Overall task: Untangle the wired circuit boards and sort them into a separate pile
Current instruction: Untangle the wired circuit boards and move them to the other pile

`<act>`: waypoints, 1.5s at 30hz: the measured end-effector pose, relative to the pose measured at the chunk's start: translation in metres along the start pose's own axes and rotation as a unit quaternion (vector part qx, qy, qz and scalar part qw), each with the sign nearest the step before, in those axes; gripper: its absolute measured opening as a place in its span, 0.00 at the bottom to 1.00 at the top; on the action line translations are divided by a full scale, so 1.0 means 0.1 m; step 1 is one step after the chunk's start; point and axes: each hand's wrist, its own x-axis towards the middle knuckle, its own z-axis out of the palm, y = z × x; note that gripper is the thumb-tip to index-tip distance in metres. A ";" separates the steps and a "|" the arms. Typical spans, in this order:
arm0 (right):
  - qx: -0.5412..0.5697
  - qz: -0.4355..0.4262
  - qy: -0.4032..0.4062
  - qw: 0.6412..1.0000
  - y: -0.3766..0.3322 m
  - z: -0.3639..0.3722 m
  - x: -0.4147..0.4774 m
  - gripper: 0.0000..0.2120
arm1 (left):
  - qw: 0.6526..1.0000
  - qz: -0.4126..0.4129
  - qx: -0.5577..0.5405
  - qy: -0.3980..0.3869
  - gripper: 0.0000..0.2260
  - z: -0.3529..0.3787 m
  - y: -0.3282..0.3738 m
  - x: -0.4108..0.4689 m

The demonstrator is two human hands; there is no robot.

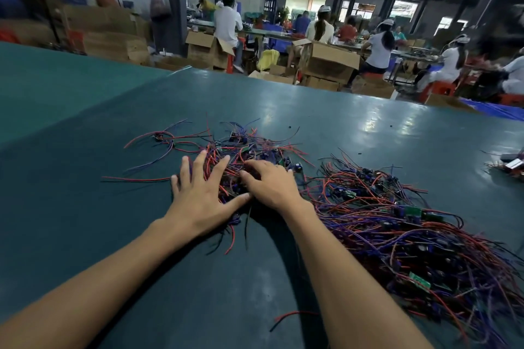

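The left hand (198, 193) is laid flat with its fingers spread and straight, pressing on the near-left edge of a small pile of wired circuit boards (249, 150) on the green table (85, 150). The right hand (269, 181) is set just beside it, thumb almost touching thumb, with its fingers bent and their tips sunk among the red, blue and black wires. Whether a board or wire is pinched there cannot be told, as the fingertips are hidden. A far larger, denser heap of wired boards (397, 221) is spread to the outer side of the right hand and back along that forearm, with a green circuit board (412, 210) showing in it. A few loose wires (161, 136) are fanned out beyond the left fingertips. The step in hand is judged to be the freeing of one board from the small pile. It is best done with the pile held down by the flat left hand while a single board, not a wire, is taken by the right fingers. The board should then be drawn slowly along the run of its own leads. Where a loop is caught, it should be shaken or lifted over rather than tugged, since the solder joints are likely to be strained. The freed board is best kept well apart from the large heap.
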 end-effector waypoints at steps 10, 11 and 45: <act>0.135 -0.053 -0.047 0.988 -0.15 -0.15 -0.78 0.21 | 0.995 0.045 0.050 -0.074 0.49 -0.16 -0.23 0.18; 0.163 -0.059 -0.051 0.984 -0.16 -0.20 -0.82 0.21 | 0.995 0.040 0.047 -0.072 0.50 -0.17 -0.22 0.17; -0.040 0.128 -0.018 0.991 0.67 -0.71 -0.15 0.08 | 0.964 0.245 0.030 0.102 0.17 -0.02 0.46 -0.10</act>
